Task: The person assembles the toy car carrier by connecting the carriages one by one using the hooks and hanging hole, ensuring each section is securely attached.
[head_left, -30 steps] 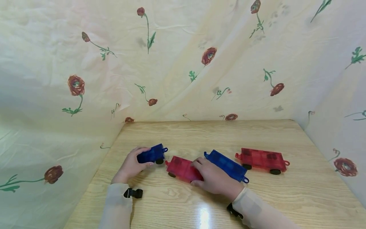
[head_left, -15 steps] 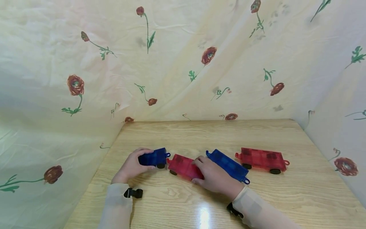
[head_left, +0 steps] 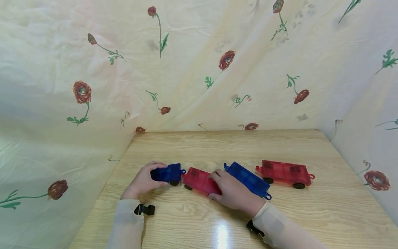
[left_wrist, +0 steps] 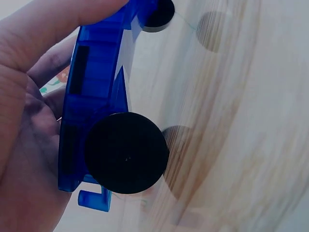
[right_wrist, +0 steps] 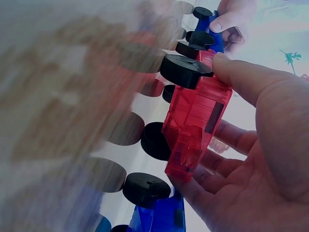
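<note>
A wrinkled cream cloth (head_left: 192, 41) rises behind the far edge of a pale wood-grain counter (head_left: 186, 145) and hangs along its left and right sides. Red-brown flowers (head_left: 227, 60) on green stems are scattered over it. A bright reflection (head_left: 222, 235) gleams at the counter's near middle; brighter, greenish light tints the cloth's far-left edge.

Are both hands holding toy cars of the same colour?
No, the left hand grips a blue car, while the right hand grips a red car.
</note>
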The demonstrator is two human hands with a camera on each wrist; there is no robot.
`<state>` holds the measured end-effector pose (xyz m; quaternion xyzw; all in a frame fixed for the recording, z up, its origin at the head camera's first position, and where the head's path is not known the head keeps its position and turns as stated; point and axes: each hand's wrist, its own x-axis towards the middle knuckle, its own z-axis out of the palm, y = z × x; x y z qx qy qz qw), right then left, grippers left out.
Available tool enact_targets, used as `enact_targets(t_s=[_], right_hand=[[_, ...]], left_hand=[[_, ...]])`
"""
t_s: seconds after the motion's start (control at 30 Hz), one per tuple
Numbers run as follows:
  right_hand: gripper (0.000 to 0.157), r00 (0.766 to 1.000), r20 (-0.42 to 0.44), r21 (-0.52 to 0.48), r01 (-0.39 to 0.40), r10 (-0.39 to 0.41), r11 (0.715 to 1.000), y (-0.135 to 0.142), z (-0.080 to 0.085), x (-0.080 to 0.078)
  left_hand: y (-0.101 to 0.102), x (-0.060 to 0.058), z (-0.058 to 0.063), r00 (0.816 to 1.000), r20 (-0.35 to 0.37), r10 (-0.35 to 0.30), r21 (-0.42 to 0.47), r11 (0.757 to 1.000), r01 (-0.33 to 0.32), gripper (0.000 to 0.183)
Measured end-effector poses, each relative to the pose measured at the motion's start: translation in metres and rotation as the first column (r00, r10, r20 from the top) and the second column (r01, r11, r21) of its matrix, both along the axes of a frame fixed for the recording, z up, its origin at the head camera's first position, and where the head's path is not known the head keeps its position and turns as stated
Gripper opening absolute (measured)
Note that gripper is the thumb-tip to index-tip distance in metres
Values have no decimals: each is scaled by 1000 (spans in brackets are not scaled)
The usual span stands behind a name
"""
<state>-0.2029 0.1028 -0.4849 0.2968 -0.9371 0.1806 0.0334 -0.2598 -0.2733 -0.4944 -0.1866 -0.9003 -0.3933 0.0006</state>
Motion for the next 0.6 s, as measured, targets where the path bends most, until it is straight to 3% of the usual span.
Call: enact_targets(t_s=[0.3,0.6], right_hand=[[60,999,-24,-15,-30,30,999,1,1,0],[60,1000,1,-29,-10,10,1000,3,2,-1]], left_hand=[[-1,3,4,997,72,11,0,1000,-11,65],[-2,3,5,996,83,22,-22,1000,-20,66]])
